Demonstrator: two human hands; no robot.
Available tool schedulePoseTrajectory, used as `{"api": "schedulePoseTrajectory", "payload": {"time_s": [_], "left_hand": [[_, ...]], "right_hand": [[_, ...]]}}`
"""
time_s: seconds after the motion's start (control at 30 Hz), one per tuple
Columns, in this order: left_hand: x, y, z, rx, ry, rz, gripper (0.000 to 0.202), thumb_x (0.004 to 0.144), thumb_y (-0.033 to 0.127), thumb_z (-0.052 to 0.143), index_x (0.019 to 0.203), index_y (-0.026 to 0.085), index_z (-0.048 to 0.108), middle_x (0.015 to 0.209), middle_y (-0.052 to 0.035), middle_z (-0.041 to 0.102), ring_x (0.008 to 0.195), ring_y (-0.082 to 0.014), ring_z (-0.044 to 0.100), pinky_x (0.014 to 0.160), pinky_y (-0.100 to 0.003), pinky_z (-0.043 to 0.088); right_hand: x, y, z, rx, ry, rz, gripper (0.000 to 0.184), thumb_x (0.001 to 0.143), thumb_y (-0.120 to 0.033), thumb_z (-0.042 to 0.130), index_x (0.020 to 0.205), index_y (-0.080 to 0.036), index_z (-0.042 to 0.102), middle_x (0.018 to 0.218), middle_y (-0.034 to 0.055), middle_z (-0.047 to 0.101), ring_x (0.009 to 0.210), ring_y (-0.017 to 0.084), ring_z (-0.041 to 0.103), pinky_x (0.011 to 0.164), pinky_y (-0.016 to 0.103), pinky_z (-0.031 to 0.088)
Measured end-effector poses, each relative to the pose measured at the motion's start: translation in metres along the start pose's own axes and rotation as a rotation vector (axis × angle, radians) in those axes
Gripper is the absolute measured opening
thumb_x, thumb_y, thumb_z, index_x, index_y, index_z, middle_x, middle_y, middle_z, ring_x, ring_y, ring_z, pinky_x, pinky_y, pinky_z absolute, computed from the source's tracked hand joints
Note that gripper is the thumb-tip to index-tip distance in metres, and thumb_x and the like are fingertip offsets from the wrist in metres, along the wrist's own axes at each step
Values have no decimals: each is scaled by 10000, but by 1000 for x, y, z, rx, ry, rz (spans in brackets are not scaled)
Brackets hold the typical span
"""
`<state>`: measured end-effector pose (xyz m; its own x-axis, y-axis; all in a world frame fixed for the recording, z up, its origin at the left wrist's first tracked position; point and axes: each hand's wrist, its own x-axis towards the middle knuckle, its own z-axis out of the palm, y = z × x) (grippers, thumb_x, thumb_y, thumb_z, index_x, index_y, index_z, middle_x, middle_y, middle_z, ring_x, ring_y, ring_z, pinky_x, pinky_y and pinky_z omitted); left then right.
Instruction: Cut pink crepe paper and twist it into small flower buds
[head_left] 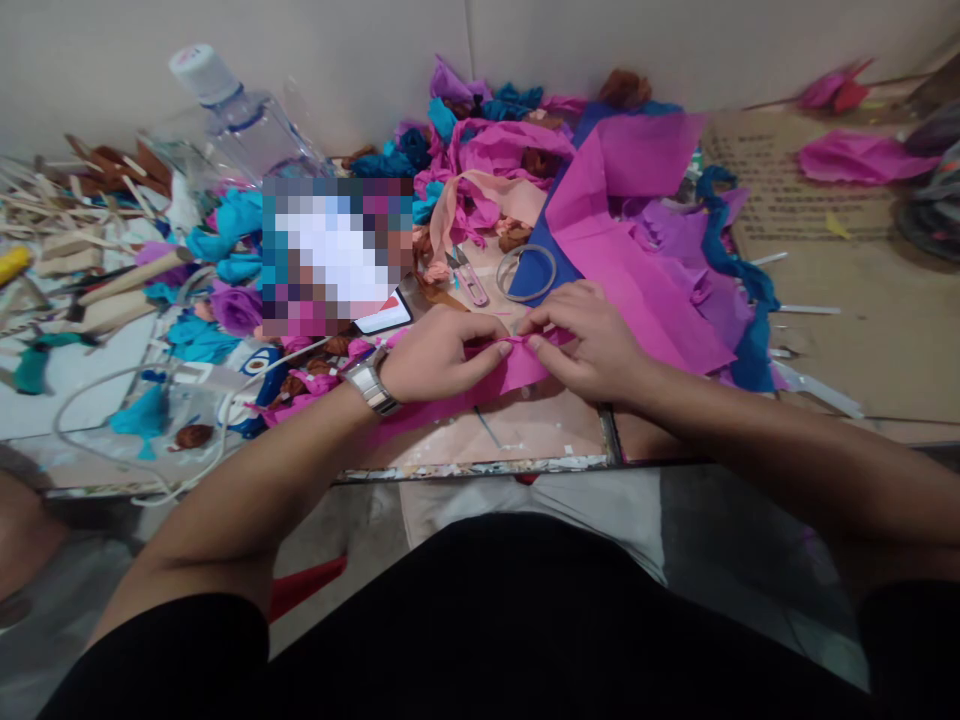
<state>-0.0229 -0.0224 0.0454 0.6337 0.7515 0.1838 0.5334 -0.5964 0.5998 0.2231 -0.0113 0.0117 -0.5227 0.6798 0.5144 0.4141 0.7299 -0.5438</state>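
Observation:
A strip of pink crepe paper [521, 370] is pinched between both hands above the near part of the table. My left hand [450, 350], with a metal watch on the wrist, grips it between thumb and fingers. Close beside it, my right hand [581, 335] holds the gathered edge the same way, the thumbs nearly meeting. Just beyond the hands lie small pink thread snips [469, 278] and a clear ring-shaped roll [551, 285]. Large pink sheets [645, 290] spread out past my right hand, over a blue sheet [525, 272].
Heaps of blue, pink, purple and brown crepe pieces [502, 150] cover the back. A clear bottle [259, 130] with a white cap stands at the back left, near wooden sticks [52, 230]. A phone [384, 312] and white cable [225, 430] lie left. Cardboard [825, 300] covers the right.

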Motion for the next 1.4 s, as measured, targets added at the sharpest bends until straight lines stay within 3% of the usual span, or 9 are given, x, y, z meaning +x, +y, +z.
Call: {"api": "schedulePoseTrajectory", "payload": {"time_s": [0.13, 0.37, 0.67, 0.87, 1.13, 1.4], "left_hand": [[1, -2, 0, -67, -19, -41, 322, 1036, 377, 597, 859, 154, 748, 678, 1, 663, 615, -119, 560, 639, -264, 388], [0, -1, 3, -69, -83, -40, 358, 1052, 410, 585, 826, 163, 713, 659, 10, 628, 609, -116, 528, 641, -268, 368], [1, -5, -1, -295, -172, -147, 306, 1005, 401, 633, 841, 158, 723, 678, 8, 622, 604, -112, 495, 574, -237, 346], [4, -2, -4, -404, -219, -231, 244, 955, 357, 658, 837, 157, 730, 655, 22, 600, 577, -96, 466, 556, -219, 344], [4, 0, -3, -410, -130, -207, 319, 985, 407, 671, 810, 146, 724, 648, 23, 588, 588, -89, 442, 577, -220, 355], [-1, 8, 1, -36, 28, -47, 301, 1047, 373, 607, 952, 160, 796, 781, -23, 766, 679, -130, 652, 685, -253, 438]], "right_hand": [[-1, -2, -4, 2, 39, -30, 181, 972, -239, 558, 979, -250, 738, 949, 37, 799, 959, 268, 705, 953, 496, 418], [-2, -2, 1, -101, 3, -65, 152, 996, -376, 692, 973, -260, 787, 924, 24, 816, 961, 277, 698, 1028, 532, 366], [0, 3, 3, -65, -59, -128, 151, 1052, -344, 669, 985, -252, 769, 907, 6, 822, 867, 221, 720, 1055, 505, 369], [0, 0, 0, -77, -34, -195, 136, 1054, -291, 665, 997, -255, 782, 912, -5, 835, 863, 206, 736, 1068, 517, 374], [0, -7, -4, -115, -76, -124, 154, 1031, -275, 648, 1015, -341, 786, 967, -9, 848, 922, 250, 737, 1151, 590, 375], [1, -1, 0, -169, -9, -166, 160, 1037, -304, 655, 954, -240, 775, 892, 3, 829, 853, 215, 729, 1078, 514, 395]]}}
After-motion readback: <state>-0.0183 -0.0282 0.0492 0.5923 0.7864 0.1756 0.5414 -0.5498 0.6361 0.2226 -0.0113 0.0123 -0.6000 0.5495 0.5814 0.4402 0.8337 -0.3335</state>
